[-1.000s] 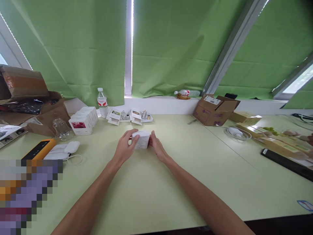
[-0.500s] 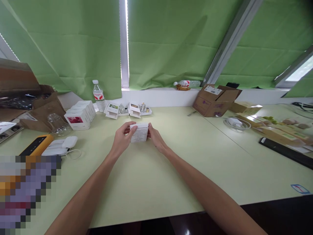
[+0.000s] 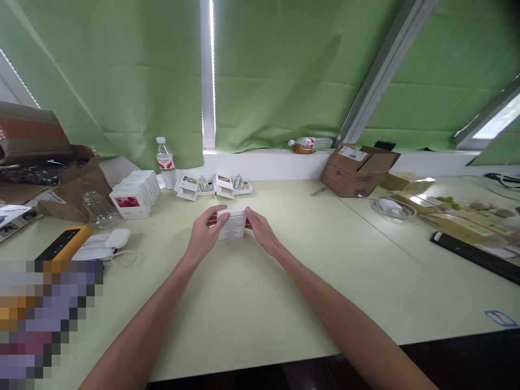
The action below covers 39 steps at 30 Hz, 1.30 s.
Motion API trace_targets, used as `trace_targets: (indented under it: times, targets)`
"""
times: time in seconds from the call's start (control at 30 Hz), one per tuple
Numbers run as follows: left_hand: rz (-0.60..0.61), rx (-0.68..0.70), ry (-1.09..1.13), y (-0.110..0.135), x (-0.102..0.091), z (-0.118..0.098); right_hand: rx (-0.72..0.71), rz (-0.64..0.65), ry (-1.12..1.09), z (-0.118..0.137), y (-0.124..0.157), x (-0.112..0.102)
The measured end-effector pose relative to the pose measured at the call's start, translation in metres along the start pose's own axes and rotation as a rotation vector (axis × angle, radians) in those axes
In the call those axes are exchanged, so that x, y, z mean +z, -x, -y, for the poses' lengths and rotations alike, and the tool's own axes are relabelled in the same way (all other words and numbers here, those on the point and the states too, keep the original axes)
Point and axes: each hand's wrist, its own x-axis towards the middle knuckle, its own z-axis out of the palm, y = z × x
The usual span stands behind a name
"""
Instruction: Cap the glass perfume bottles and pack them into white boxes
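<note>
A small white carton (image 3: 231, 226) with fine print on its near face stands upright between my two hands at the middle of the table. My left hand (image 3: 207, 227) grips its left side, thumb on the near face and fingers behind. At its right edge, my right hand (image 3: 261, 230) holds on with the thumb near the top corner; some of its fingers are hidden. Behind it lie two opened white cartons (image 3: 188, 187) with small glass bottles (image 3: 238, 182) beside them. A row of similar white boxes (image 3: 132, 200) stands to the left.
A water bottle (image 3: 165, 163) stands at the back wall. Left are a clear jar (image 3: 97, 210), a yellow-and-black device (image 3: 63, 242) and a white charger with cable (image 3: 103, 244). Right are a cardboard box (image 3: 351, 172), a coiled white cable (image 3: 393, 208) and a long black bar (image 3: 475, 254).
Both hands keep hold of the carton, which has hardly moved. The whole view has shifted slightly, with things sitting a little lower in the picture.
</note>
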Motion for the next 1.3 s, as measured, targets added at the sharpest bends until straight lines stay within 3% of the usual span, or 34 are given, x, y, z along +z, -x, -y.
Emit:
trace_targets:
  times: [0.73,1.1,1.3]
  targets:
    - [-0.019,0.013,0.001,0.001,0.001,-0.002,0.065,-0.004,-0.036,0.004,0.003,0.003]
    - [-0.023,0.033,-0.028,-0.001,0.001,0.002,-0.035,-0.094,0.280,-0.010,-0.001,-0.001]
    - [-0.024,0.039,-0.048,0.000,0.001,0.000,-0.046,-0.109,0.336,-0.007,0.001,0.000]
